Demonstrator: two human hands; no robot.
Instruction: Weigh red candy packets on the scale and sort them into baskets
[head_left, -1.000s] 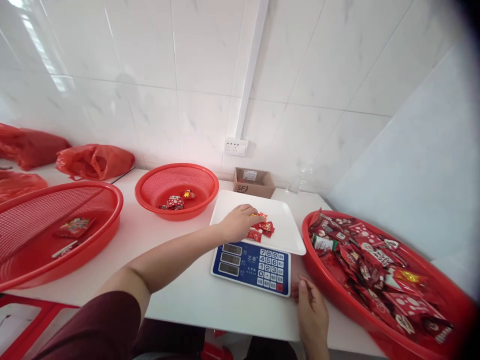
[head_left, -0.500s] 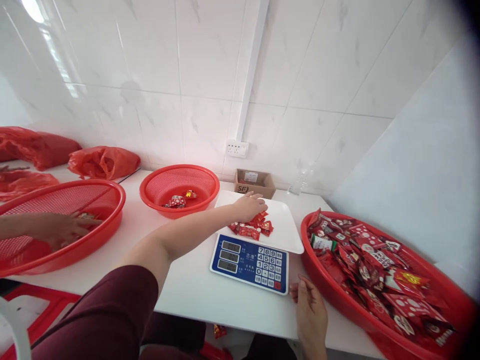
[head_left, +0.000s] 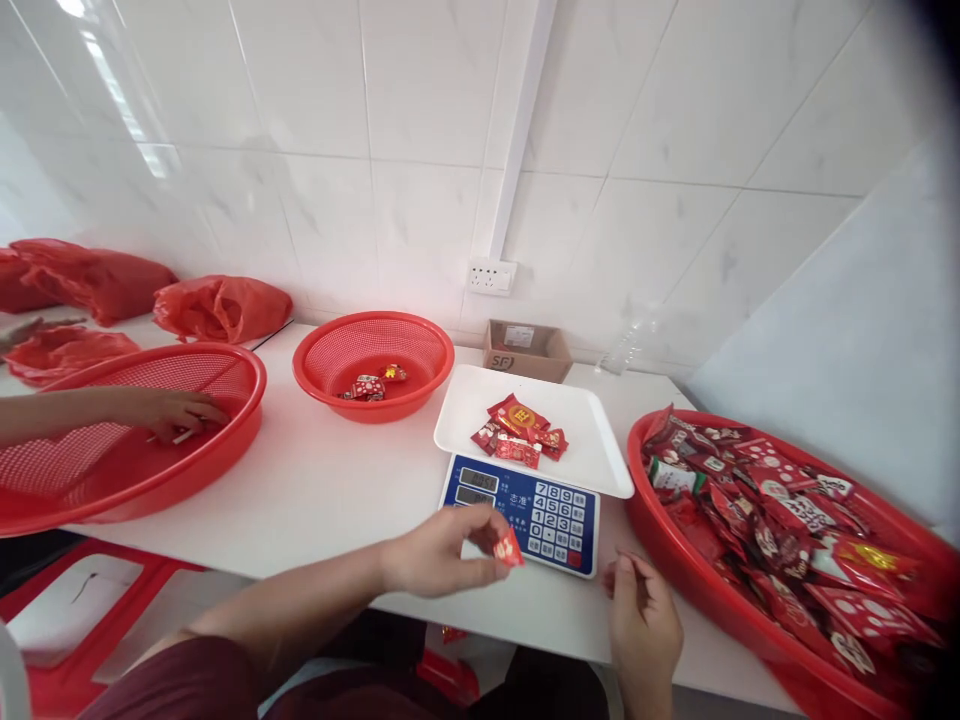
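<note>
My left hand [head_left: 450, 550] pinches a small red wrapped candy [head_left: 508, 548] between thumb and fingers, in front of the lower left part of a blue-faced digital scale [head_left: 551, 530]. On the scale's white tray [head_left: 592, 430] lies a small heap of red candy packets [head_left: 521, 420]. My right hand [head_left: 641, 610] rests at the table's front edge, just right of the scale. Its fingers are curled against the thumb, and whatever they hold, if anything, is hidden.
A large red basket [head_left: 637, 470] full of packets stands at the right. A round red basket [head_left: 300, 372] holds a few packets. Another person's hand [head_left: 176, 412] reaches into the left basket [head_left: 255, 400]. Behind are a cardboard box [head_left: 529, 362] and red bags [head_left: 225, 308].
My left hand has drawn back from the heap on the tray toward me, with the small candy now in its fingers. The other person's hand has shifted within the left basket.
</note>
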